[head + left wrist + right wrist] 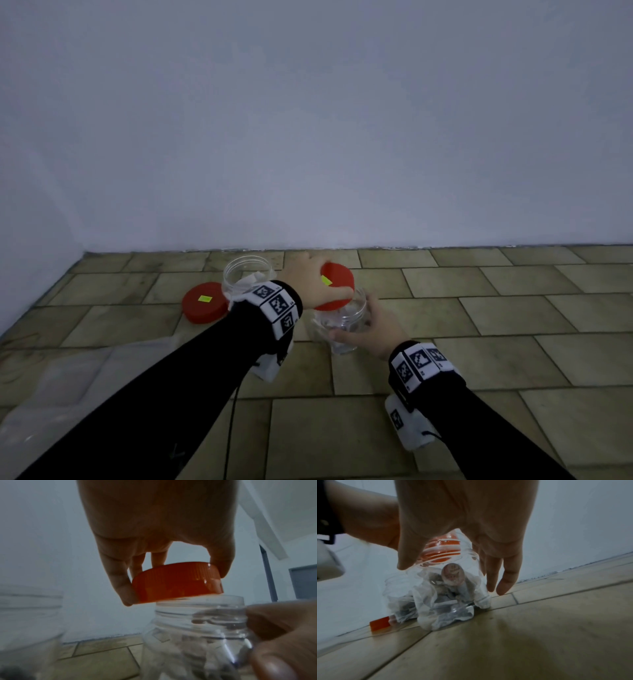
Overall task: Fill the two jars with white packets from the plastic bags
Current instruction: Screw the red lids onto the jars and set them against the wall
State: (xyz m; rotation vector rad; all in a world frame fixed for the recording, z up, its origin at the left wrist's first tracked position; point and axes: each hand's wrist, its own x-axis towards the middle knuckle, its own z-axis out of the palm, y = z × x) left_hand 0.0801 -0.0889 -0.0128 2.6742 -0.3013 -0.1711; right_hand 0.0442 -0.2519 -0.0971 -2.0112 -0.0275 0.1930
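A clear plastic jar (339,325) stands on the tiled floor, with white packets (436,601) inside it. My right hand (373,325) grips its neck from the right side. My left hand (308,277) holds a red lid (337,286) by the rim, tilted over the jar's mouth (202,600) with one edge touching it. A second clear jar (248,277) stands open to the left, with white packets in it. Its red lid (205,307) lies flat on the floor beside it.
A crumpled clear plastic bag (68,373) lies on the floor at the lower left. A pale wall (308,137) runs just behind the jars and meets a side wall at the far left. Tiled floor (513,308) stretches to the right.
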